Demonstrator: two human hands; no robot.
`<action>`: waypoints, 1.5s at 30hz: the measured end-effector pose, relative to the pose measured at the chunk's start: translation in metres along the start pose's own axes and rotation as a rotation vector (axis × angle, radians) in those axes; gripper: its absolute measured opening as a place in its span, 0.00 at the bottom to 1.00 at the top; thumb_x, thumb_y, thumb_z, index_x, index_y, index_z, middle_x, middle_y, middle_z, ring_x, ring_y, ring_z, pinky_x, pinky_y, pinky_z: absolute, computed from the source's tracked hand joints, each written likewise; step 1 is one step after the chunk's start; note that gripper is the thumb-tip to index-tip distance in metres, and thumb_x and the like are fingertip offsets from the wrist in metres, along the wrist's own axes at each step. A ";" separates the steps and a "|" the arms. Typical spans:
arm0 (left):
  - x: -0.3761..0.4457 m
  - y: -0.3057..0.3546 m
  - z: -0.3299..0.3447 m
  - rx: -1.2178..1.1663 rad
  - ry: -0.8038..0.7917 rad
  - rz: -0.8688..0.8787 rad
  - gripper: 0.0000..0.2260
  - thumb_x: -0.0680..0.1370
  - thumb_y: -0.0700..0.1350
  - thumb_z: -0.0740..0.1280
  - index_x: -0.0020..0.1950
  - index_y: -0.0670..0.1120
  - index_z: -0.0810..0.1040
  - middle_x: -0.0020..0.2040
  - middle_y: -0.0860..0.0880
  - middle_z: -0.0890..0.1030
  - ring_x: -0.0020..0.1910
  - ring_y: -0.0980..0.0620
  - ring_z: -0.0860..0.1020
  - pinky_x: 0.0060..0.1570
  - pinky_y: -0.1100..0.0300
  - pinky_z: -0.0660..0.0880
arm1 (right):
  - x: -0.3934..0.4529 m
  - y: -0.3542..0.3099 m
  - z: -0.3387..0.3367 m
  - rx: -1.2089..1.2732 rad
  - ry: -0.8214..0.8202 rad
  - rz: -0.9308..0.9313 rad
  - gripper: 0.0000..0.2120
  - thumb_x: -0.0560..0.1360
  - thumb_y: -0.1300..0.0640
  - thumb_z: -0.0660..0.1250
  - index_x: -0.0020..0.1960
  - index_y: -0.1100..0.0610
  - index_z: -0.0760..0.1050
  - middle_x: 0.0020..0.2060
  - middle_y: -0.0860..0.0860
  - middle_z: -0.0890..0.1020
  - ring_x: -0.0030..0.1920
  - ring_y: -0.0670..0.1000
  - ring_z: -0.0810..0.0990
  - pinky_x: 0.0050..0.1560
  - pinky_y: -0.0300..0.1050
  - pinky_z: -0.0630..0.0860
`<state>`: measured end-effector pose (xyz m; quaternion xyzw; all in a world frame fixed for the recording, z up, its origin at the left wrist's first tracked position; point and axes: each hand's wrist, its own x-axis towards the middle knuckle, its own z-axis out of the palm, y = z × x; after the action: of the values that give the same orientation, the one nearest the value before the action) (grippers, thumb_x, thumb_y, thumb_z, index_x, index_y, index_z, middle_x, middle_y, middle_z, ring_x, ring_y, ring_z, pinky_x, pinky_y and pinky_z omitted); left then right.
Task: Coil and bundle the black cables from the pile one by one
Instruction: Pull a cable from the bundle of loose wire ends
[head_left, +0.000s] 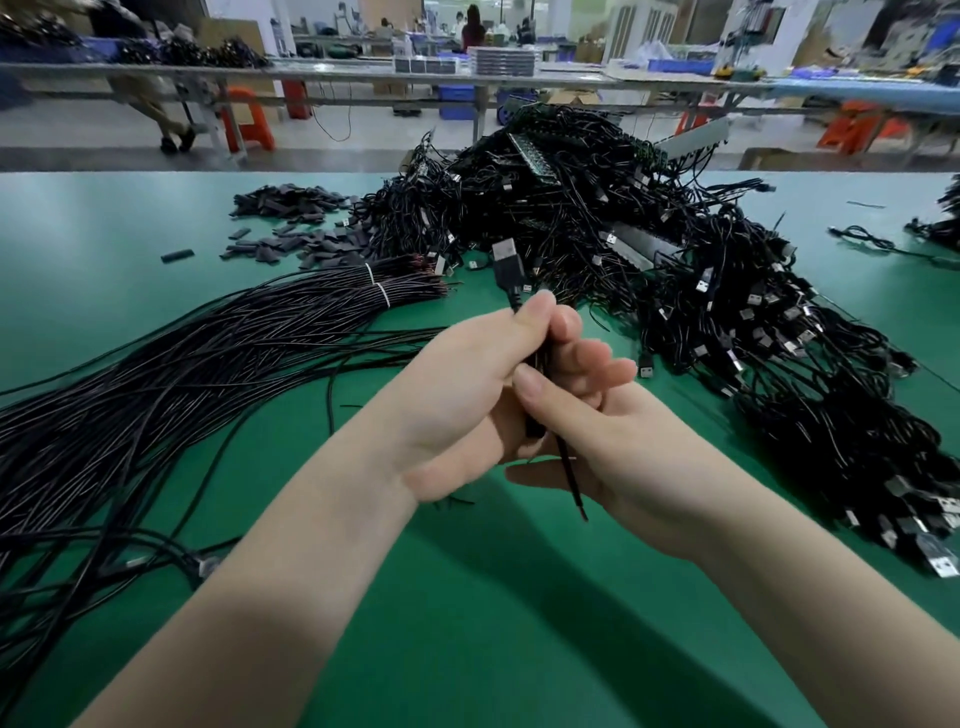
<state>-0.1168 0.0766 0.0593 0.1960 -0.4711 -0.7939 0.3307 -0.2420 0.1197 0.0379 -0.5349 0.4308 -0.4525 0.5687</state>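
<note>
Both hands meet above the middle of the green table (467, 623). My left hand (467, 395) grips a black USB cable (509, 270); its plug sticks up above my fingers. My right hand (587, 431) pinches the same cable lower down, thumb across it, with the bare cable end (574, 488) hanging below. Most of the cable is hidden inside my hands. A big pile of tangled black USB cables (649, 260) lies behind and to the right.
Long straight black cables (156, 395), tied with white bands, fan out on the left. Small dark sleeve pieces (296, 223) are scattered at the back left. More cables (940, 218) lie at the far right edge. Benches, stools and people stand beyond the table.
</note>
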 end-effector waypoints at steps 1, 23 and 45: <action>0.001 0.000 -0.002 -0.019 0.012 -0.001 0.12 0.82 0.51 0.56 0.43 0.46 0.73 0.38 0.50 0.83 0.46 0.52 0.84 0.43 0.60 0.79 | 0.001 0.003 0.000 -0.030 0.028 -0.032 0.14 0.66 0.42 0.69 0.46 0.49 0.79 0.42 0.49 0.84 0.43 0.47 0.83 0.48 0.49 0.82; 0.004 -0.001 -0.031 1.922 0.031 0.122 0.25 0.76 0.61 0.65 0.72 0.59 0.68 0.60 0.54 0.78 0.61 0.51 0.74 0.56 0.52 0.73 | 0.048 -0.028 -0.059 -0.717 -0.496 0.624 0.20 0.82 0.43 0.53 0.37 0.54 0.65 0.25 0.47 0.61 0.24 0.47 0.56 0.23 0.36 0.55; 0.010 0.014 -0.083 1.166 0.692 0.178 0.12 0.82 0.47 0.59 0.41 0.51 0.78 0.38 0.55 0.80 0.30 0.63 0.79 0.28 0.75 0.68 | 0.073 0.068 -0.068 -1.283 0.177 -0.078 0.15 0.74 0.47 0.70 0.57 0.53 0.82 0.49 0.47 0.80 0.49 0.49 0.78 0.54 0.41 0.73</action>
<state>-0.0673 0.0134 0.0316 0.5450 -0.7034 -0.2718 0.3666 -0.2891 0.0349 -0.0342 -0.7445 0.6410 -0.1679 0.0817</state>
